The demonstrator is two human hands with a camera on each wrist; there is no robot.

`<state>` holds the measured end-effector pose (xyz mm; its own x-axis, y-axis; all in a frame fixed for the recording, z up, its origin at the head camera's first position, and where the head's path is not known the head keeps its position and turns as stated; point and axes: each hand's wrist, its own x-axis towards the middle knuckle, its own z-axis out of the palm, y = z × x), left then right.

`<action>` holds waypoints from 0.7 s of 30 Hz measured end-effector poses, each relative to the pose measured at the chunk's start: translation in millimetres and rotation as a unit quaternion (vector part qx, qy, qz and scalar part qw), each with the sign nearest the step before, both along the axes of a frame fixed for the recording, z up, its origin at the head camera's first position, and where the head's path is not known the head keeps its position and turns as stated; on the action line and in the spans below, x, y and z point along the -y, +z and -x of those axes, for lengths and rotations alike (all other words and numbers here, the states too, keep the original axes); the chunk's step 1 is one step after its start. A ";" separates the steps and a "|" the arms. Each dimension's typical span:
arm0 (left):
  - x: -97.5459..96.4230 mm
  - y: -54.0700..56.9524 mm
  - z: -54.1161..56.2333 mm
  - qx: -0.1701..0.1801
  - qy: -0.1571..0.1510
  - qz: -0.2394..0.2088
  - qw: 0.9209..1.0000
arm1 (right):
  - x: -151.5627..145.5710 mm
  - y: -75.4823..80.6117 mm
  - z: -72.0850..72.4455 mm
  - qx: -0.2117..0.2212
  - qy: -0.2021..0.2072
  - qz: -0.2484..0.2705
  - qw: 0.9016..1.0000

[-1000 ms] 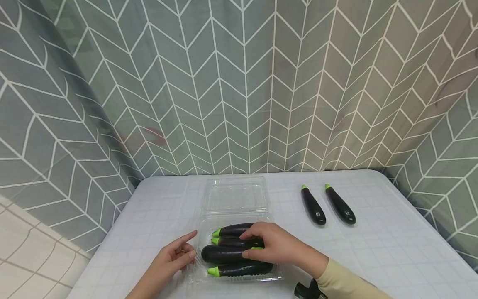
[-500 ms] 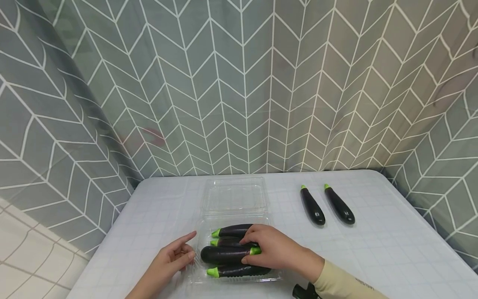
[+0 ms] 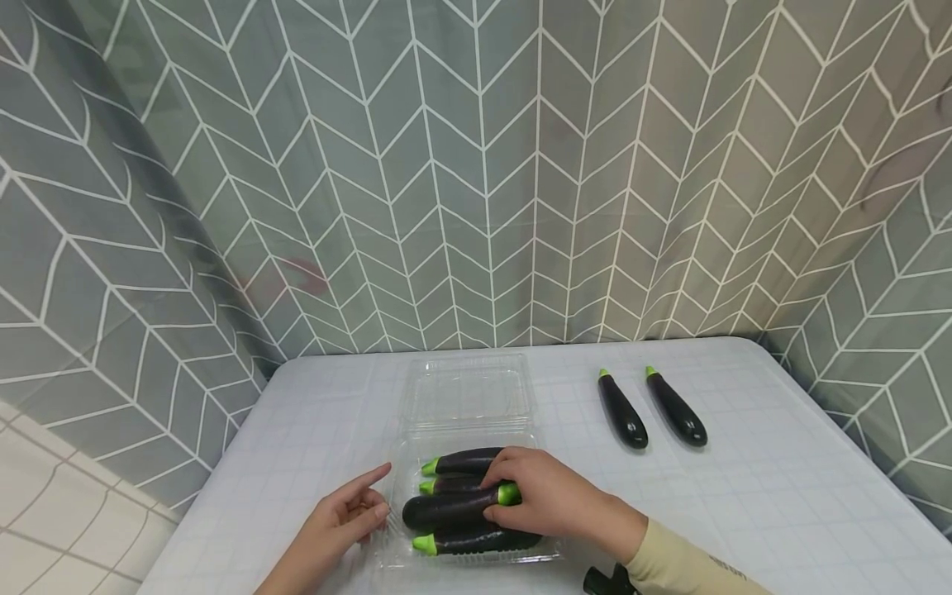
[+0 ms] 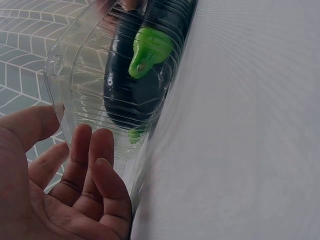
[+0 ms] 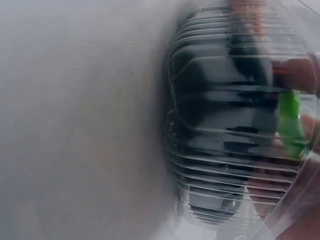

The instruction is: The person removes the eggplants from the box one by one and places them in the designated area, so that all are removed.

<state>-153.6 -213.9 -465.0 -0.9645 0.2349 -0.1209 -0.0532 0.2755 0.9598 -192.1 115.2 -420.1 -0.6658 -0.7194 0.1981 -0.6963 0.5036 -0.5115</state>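
My right hand (image 3: 546, 493) is over the hinged clear plastic container (image 3: 387, 537), thumb and fingers gripping an eggplant (image 3: 446, 510) at its green stem end. That eggplant lies across the others with its round end to the left. Beneath and beside it in the container are an eggplant at the back (image 3: 468, 461), one partly covered (image 3: 455, 485), and one in front (image 3: 483, 540). My left hand (image 3: 338, 525) is at the container's left side, fingers loosely bent, fingertips by the ribbed wall. In the right wrist view the container wall blurs my right fingers (image 5: 295, 75).
Two more eggplants, one (image 3: 622, 411) left of the other (image 3: 677, 407), lie at the back right of the white-covered table (image 3: 744, 512). The container's lid (image 3: 470, 390) is folded back behind it. A patterned curtain (image 3: 476, 165) surrounds the table.
The gripped eggplant has risen and turned slightly; its green stem end now shows more between my right thumb and fingers. My right hand has shifted a little left. The left hand has stayed put.
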 end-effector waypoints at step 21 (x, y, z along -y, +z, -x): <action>0.4 -3.1 0.8 0.002 0.003 -0.005 1.000 | -8.6 6.3 10.0 0.198 -0.066 0.142 0.968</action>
<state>-154.4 -214.3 -468.1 -0.9652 0.2309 -0.1225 -0.0586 0.2658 0.9623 -202.1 123.9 -413.8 -0.8126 -0.5764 0.0864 -0.3569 0.3750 -0.8556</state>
